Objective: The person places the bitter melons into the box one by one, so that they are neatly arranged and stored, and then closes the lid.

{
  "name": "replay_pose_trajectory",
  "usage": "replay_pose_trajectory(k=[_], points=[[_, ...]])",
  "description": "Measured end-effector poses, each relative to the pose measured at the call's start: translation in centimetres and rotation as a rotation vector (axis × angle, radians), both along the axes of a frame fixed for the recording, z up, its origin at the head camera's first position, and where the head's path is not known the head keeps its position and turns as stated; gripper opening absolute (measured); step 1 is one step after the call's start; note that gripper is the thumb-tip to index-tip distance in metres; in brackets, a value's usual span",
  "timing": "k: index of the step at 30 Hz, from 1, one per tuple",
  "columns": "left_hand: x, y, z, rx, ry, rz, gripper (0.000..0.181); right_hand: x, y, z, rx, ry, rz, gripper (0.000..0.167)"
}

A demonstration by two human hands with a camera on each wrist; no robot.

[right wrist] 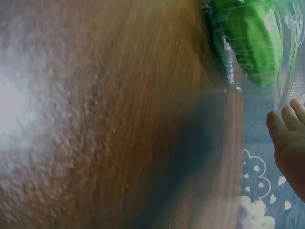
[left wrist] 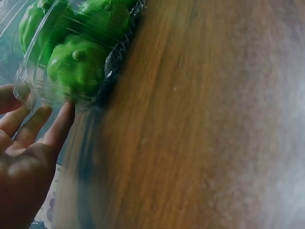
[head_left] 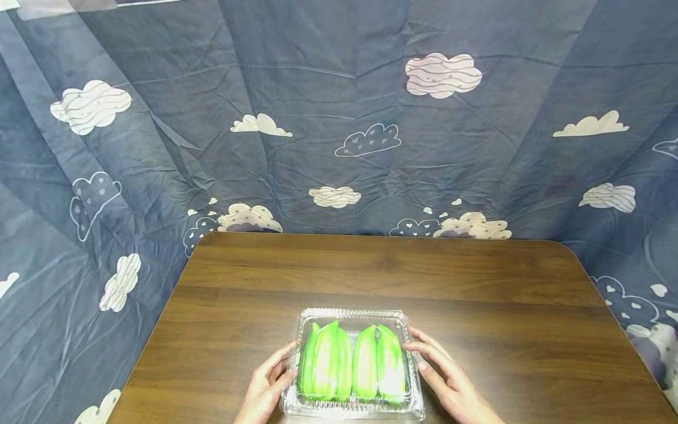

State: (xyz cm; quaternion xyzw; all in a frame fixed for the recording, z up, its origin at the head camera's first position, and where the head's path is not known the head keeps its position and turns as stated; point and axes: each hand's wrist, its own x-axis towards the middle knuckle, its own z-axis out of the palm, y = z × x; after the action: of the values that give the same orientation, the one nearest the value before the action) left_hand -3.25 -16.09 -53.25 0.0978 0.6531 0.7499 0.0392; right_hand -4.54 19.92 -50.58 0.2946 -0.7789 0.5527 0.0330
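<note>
A clear plastic clamshell box [head_left: 352, 409] lies near the table's front edge, its lid lying over the contents. Inside are several bright green, long, ribbed pieces [head_left: 325, 362], like peppers or star fruit; I cannot tell which. Seen end-on in the left wrist view, one green piece [left wrist: 78, 64] has lobes and a small nub. My left hand [head_left: 267, 383] touches the box's left side with its fingertips. Along the right side is my right hand [head_left: 445, 374], fingers extended and fingertips at the box's edge. In the right wrist view part of this hand [right wrist: 290, 143] is cut off.
The brown wooden table [head_left: 381, 271] extends behind the box and to both sides. A dark blue cloth [head_left: 318, 70] printed with clouds hangs behind and beside the table. Glare lies on the tabletop to the right of the box.
</note>
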Motion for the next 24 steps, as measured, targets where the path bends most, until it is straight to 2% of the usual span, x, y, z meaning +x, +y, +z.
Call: replay_pose_trajectory(k=[3, 5, 8, 11, 16, 19, 22, 24], points=[[-0.1, -0.4, -0.3, 0.040, 0.066, -0.068, 0.048, 0.2, -0.1, 0.1, -0.010, -0.033, -0.002, 0.043], [-0.2, -0.7, -0.5, 0.099, 0.124, -0.137, 0.048, 0.4, -0.2, 0.1, -0.023, -0.048, 0.002, 0.043], [-0.4, -1.2, -0.8, 0.197, 0.171, -0.250, 0.051, 0.5, -0.3, 0.1, -0.045, -0.062, 0.003, 0.044], [-0.5, -1.5, -0.7, 0.279, 0.125, -0.323, 0.052, 0.7, -0.7, 0.2, -0.061, -0.071, -0.007, 0.045], [-0.5, -1.9, 0.1, 0.292, -0.040, -0.335, 0.048, 0.9, -1.1, 0.1, -0.046, -0.057, -0.032, 0.046], [-0.5, -2.3, 0.4, 0.319, -0.087, -0.422, 0.052, 0.9, -1.2, 0.0, -0.038, -0.041, -0.040, 0.047], [-0.7, -2.8, 0.3, 0.346, -0.085, -0.542, 0.063, 0.9, -1.2, -0.1, -0.040, -0.029, -0.043, 0.048], [-0.8, -3.0, 0.2, 0.328, -0.080, -0.586, 0.071, 0.9, -1.2, -0.1, -0.048, -0.030, -0.042, 0.048]])
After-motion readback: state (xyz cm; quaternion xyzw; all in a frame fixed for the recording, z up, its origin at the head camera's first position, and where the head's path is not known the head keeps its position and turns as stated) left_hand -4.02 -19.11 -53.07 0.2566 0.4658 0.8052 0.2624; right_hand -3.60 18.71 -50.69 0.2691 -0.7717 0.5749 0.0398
